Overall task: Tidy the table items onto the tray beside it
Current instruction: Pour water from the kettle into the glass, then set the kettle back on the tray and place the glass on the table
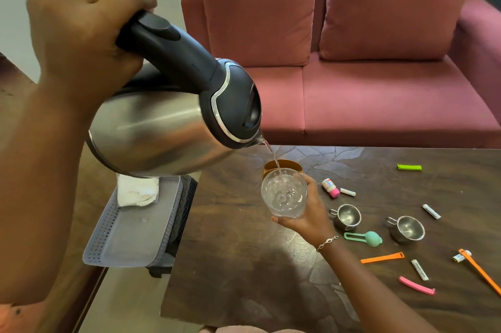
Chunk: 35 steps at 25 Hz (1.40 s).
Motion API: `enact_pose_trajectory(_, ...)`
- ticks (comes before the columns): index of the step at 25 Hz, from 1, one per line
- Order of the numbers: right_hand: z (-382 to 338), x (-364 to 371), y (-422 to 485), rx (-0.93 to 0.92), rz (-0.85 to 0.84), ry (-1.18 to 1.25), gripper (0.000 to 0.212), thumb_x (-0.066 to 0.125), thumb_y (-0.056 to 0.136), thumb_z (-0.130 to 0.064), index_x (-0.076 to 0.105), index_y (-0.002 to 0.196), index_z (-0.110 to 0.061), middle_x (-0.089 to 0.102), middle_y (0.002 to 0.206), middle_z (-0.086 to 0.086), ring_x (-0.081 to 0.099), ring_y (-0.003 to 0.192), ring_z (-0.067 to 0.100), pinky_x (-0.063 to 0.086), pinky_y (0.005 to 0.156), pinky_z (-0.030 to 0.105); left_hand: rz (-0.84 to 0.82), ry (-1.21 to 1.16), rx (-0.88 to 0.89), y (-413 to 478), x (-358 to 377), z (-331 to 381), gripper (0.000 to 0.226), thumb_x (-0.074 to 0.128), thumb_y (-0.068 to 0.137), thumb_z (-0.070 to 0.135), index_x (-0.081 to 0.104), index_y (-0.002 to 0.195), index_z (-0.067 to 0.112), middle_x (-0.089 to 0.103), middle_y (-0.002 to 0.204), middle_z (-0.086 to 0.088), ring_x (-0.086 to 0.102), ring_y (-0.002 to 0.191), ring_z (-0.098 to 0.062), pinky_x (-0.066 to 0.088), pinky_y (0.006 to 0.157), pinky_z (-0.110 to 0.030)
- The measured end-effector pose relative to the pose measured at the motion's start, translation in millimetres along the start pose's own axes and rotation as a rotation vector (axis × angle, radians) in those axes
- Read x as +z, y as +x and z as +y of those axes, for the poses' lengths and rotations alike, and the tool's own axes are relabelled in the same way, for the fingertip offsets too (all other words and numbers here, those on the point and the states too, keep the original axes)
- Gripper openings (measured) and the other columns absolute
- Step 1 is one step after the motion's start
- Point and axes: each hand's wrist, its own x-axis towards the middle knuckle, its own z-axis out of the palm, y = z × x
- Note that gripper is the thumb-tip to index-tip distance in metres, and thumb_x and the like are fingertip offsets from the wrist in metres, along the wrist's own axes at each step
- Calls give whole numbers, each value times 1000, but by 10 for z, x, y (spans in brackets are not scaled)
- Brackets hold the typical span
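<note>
My left hand [81, 32] grips the black handle of a steel kettle [168, 126], tilted so that a thin stream of water runs from its spout. The water falls into a clear glass [283, 193] that my right hand [309, 213] holds above the dark table [244, 265]. Two small steel cups [347, 217] [406, 229] stand right of the glass. Around them lie a teal strainer [366, 238], orange clips [382, 258], a pink clip [416, 285], a green clip [409, 167] and a small pink-capped bottle [330, 187]. The grey perforated tray [127, 240] sits left of the table.
A white folded cloth [137, 191] lies at the tray's far end. A copper-coloured cup [282, 164] stands just behind the glass. Several small white tubes [431, 210] are scattered on the table's right side. A pink sofa [379, 83] runs along the far edge.
</note>
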Motion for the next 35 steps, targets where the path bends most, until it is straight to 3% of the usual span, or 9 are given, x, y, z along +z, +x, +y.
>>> enact_pose_trajectory(6, -22, 35, 51, -2, 16, 6, 85, 82, 46, -31, 30, 112, -38, 47, 118, -2, 51, 107, 12, 34, 81, -4, 130, 15, -169, -417, 217, 3, 22, 48, 78, -1, 57, 94, 11, 62, 80, -25, 56, 70, -43, 49, 59, -50)
enact_pose_trajectory(11, -35, 80, 76, 7, 30, -54, 87, 81, 44, -37, 30, 114, -34, 46, 121, 0, 49, 111, 17, 34, 84, 4, 144, -9, -337, -718, 390, 49, 17, 50, 77, 3, 62, 89, 7, 66, 79, -23, 60, 69, -42, 49, 57, -48)
enact_pose_trajectory(17, 9, 198, 87, 18, 6, -76, 94, 76, 41, -53, 33, 120, -26, 45, 121, -1, 48, 112, 19, 38, 90, 17, 48, -36, -653, -1030, 340, -48, 34, 43, 70, 14, 67, 93, 6, 68, 84, -18, 61, 78, -34, 45, 65, -39)
enact_pose_trajectory(23, -74, 468, 184, 33, -42, -81, 93, 79, 42, -48, 32, 120, -30, 47, 124, 1, 47, 115, 21, 43, 94, 32, -205, 2, -1030, -1360, 313, -286, 27, 55, 74, -3, 66, 96, 7, 62, 90, -16, 53, 78, -30, 32, 61, -27)
enact_pose_trajectory(25, -118, 594, 223, 20, -45, -81, 93, 77, 42, -52, 32, 121, -29, 47, 124, 0, 48, 115, 21, 42, 92, 29, -276, -21, -1167, -1532, 301, -435, 28, 55, 74, -10, 65, 97, 3, 57, 84, -15, 48, 74, -26, 28, 51, -28)
enact_pose_trajectory(27, -183, 728, 270, 7, -50, -80, 95, 75, 41, -56, 33, 121, -27, 46, 122, -2, 48, 113, 20, 39, 89, 20, -298, -88, -1313, -1772, 293, -613, 31, 55, 71, -14, 65, 96, 3, 58, 77, -15, 51, 73, -27, 36, 56, -29)
enact_pose_trajectory(29, -235, 879, 317, 1, -68, -78, 98, 74, 40, -61, 32, 122, -27, 46, 122, -2, 48, 112, 18, 40, 89, 19, -274, -178, -1481, -2032, 281, -777, 33, 53, 68, -17, 63, 89, 6, 54, 69, -10, 50, 70, -26, 38, 59, -32)
enact_pose_trajectory(33, -353, 1209, 407, 6, -101, -91, 101, 72, 36, -68, 29, 121, -32, 45, 120, -4, 47, 109, 14, 43, 90, 28, -133, -318, -1725, -2459, 272, -1037, 41, 48, 68, -23, 46, 63, 18, 42, 58, -3, 37, 54, -19, 35, 42, -18)
enact_pose_trajectory(35, -398, 1347, 450, 5, -114, -93, 99, 72, 37, -63, 29, 120, -31, 45, 119, -4, 47, 109, 16, 42, 90, 29, -77, -329, -1795, -2656, 283, -1120, 42, 49, 68, -23, 43, 62, 19, 41, 58, -3, 35, 50, -15, 33, 43, -21)
